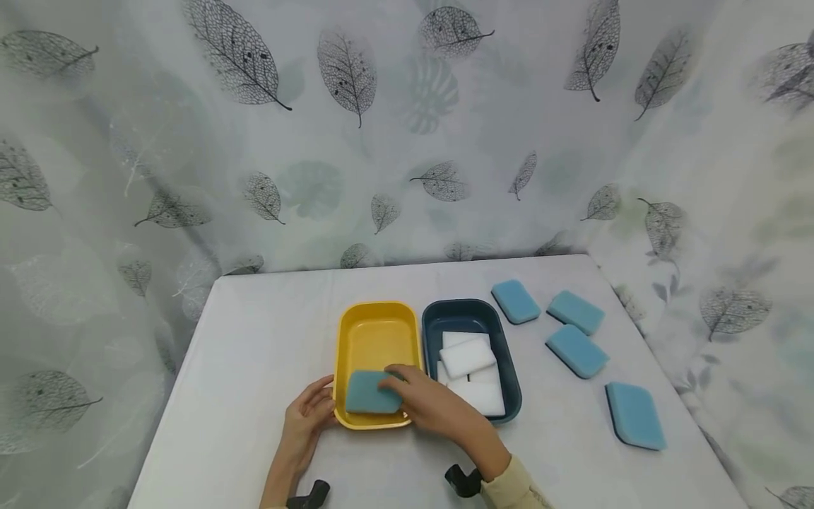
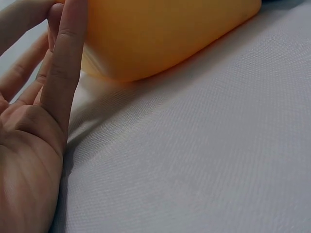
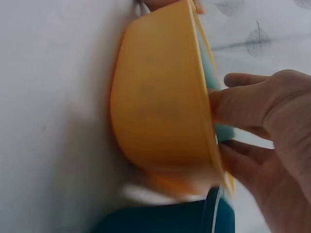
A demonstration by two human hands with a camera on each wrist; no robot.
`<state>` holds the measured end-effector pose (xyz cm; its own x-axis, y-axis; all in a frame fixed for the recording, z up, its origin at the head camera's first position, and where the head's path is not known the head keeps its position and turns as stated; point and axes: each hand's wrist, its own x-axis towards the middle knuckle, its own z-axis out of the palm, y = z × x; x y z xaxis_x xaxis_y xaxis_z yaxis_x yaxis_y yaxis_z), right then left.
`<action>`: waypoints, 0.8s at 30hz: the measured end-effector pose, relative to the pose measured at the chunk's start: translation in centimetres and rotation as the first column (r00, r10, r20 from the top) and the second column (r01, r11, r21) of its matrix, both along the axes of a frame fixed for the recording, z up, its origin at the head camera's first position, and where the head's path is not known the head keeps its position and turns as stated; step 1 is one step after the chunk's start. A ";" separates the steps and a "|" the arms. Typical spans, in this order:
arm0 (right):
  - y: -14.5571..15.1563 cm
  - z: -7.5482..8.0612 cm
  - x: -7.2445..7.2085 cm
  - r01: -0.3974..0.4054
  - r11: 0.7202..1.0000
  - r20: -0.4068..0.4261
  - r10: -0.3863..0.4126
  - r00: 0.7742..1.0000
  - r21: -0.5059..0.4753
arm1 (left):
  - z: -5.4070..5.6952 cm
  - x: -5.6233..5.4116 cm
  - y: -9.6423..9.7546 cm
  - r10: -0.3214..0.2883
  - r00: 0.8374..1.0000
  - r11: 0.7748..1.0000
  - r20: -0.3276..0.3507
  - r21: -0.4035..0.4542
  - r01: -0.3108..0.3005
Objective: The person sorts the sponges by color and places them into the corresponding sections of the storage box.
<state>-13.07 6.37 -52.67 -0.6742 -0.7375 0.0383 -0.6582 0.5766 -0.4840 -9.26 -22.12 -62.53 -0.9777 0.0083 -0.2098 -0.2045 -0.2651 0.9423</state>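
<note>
A blue sponge (image 1: pixel 371 392) lies at the near end of the yellow tray (image 1: pixel 379 312), inside its rim. My right hand (image 1: pixel 425 401) reaches over the tray's right side and pinches that sponge at its right end. In the right wrist view, the fingers (image 3: pixel 240 104) dip behind the yellow rim, with the sponge's edge (image 3: pixel 224 131) showing beside them. Against the tray's left side rests my left hand (image 1: pixel 308 417). The left wrist view shows its fingers (image 2: pixel 63 73) fairly straight, touching the yellow outer wall (image 2: pixel 146 39).
A dark blue tray (image 1: pixel 511 367) with several white sponges (image 1: pixel 467 357) stands right beside the yellow one. Farther right on the white table (image 1: pixel 254 339) lie more blue sponges (image 1: pixel 515 302), (image 1: pixel 575 312), and several others. A leaf-printed curtain (image 1: pixel 394 141) hangs behind the table.
</note>
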 end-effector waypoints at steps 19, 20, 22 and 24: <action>-2.0 -0.1 -1.3 -0.020 0.981 0.069 0.007 0.998 0.195 | -0.2 -0.1 0.0 -0.020 1.000 1.000 0.003 -0.010 0.020; -2.1 -0.2 -1.2 -0.016 0.980 0.069 0.002 0.998 0.199 | -0.2 -0.1 0.0 -0.016 1.000 1.000 0.006 -0.010 0.016; -2.1 -0.2 -1.2 -0.011 0.978 0.067 -0.003 0.998 0.208 | -0.1 -0.2 0.0 -0.010 1.000 1.000 0.011 -0.013 0.010; -2.2 -0.2 -1.2 -0.009 0.977 0.051 -0.002 0.999 0.214 | -0.1 -0.3 0.0 -0.009 1.000 1.000 0.008 -0.012 0.009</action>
<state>-14.31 4.17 -52.90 -0.6685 -0.7274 -0.1547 -0.6385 0.6680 -0.3822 -9.53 -22.14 -62.67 -0.9759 0.0147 -0.2175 -0.2142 -0.2514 0.9439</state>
